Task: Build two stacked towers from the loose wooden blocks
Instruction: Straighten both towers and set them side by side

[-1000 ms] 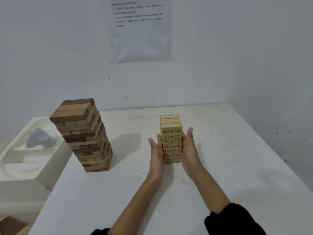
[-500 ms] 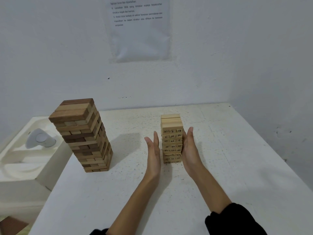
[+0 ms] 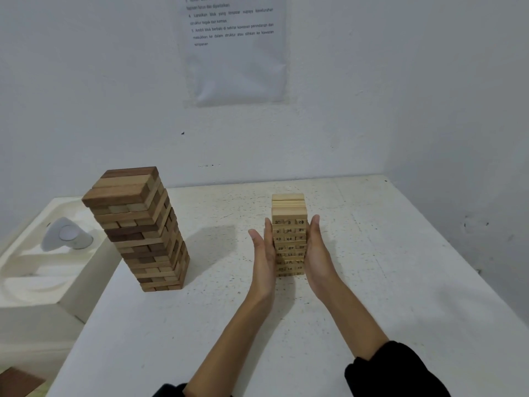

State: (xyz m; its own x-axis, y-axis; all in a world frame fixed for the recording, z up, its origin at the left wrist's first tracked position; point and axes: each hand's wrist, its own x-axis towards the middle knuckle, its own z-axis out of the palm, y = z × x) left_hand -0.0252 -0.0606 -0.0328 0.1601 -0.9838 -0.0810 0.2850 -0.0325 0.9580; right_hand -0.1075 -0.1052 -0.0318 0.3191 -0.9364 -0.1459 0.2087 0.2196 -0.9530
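Observation:
Two block towers stand on the white table. A small pale tower of numbered blocks rises at the middle. My left hand presses flat against its left side with straight fingers. Against its right side lies my right hand, also flat. A bigger tower of mixed dark and light brown blocks stands apart at the left, slightly twisted, with neither hand touching it.
A white moulded tray holding a pale rounded object sits beside the table's left edge. White walls close the back and right sides. A printed sheet hangs on the back wall.
Half a second ago my left hand stood slightly off the small tower; now it presses against the left side again. My right hand has stayed on the right side.

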